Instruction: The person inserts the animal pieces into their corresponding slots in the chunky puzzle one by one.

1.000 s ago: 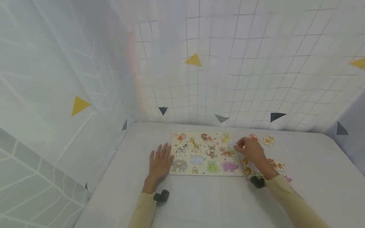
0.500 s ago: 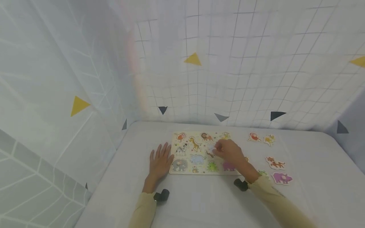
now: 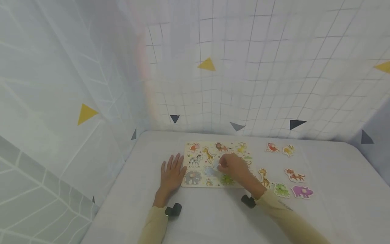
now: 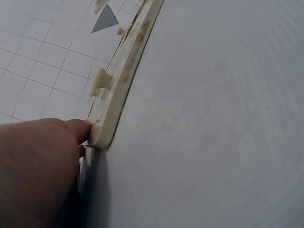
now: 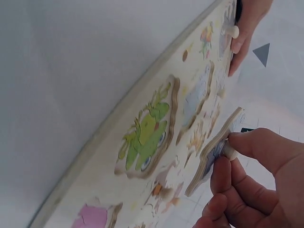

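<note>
A wooden animal puzzle board (image 3: 213,186) lies on the table in the head view. My right hand (image 3: 236,168) is over its middle, pinching the knob of a bluish-grey puzzle piece (image 5: 210,154) between thumb and fingers. In the right wrist view that piece is tilted and apart from the board, near the pale blue recess (image 5: 196,97) and the green frog recess (image 5: 147,130). My left hand (image 3: 171,174) lies flat with fingers spread at the board's left side; its thumb (image 4: 78,129) touches the board's corner. The elephant piece (image 3: 192,177), with its knob, sits in the near left corner.
Loose pieces lie right of the board: a monkey (image 3: 272,147), a yellow animal (image 3: 288,150), a giraffe (image 3: 264,178), a frog (image 3: 281,189), an orange animal (image 3: 295,175) and a purple hippo (image 3: 302,191). A patterned curtain (image 3: 259,84) hangs behind the table.
My right hand has moved left from the board's right edge to its middle, carrying the bluish piece. The loose pieces at the right are uncovered. My left hand has stayed put.
</note>
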`<state>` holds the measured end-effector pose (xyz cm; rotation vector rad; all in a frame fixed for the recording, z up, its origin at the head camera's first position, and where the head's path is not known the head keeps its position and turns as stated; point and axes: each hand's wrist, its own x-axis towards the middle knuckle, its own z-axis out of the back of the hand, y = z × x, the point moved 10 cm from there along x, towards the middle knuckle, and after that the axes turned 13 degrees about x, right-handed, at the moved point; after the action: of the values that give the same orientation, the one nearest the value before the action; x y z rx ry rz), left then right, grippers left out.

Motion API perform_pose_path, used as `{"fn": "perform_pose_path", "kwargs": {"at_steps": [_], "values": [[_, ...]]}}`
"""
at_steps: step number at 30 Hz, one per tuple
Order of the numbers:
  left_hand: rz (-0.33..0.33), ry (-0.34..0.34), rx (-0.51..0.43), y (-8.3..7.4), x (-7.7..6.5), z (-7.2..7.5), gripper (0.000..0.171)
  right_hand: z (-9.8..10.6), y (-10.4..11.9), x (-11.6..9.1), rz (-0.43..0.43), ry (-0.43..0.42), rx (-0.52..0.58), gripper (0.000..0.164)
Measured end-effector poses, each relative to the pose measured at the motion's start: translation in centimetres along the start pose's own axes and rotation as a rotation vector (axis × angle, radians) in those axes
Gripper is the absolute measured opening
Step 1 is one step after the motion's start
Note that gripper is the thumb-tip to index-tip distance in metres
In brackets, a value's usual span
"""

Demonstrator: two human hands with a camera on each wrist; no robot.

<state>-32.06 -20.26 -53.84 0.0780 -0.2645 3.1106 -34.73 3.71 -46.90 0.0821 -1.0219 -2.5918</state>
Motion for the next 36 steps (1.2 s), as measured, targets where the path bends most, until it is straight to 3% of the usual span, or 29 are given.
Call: {"fn": "perform_pose_path", "kwargs": {"at_steps": [5, 14, 36], "values": [[0.003, -0.002, 0.0, 0.2, 0.2, -0.5, 0.062, -1.0, 0.8, -0.1, 0.029, -0.021, -0.06, 0.007], [-0.002, -0.008, -0.001, 0.2, 0.2, -0.8, 0.061, -2.7, 0.7, -0.2, 0.015, -0.012, -0.06, 0.007], [-0.019, -0.037, -0.013, -0.2, -0.1, 0.3, 0.06, -3.9, 1.3, 0.2, -0.01, 0.027, -0.116, 0.01]]}}
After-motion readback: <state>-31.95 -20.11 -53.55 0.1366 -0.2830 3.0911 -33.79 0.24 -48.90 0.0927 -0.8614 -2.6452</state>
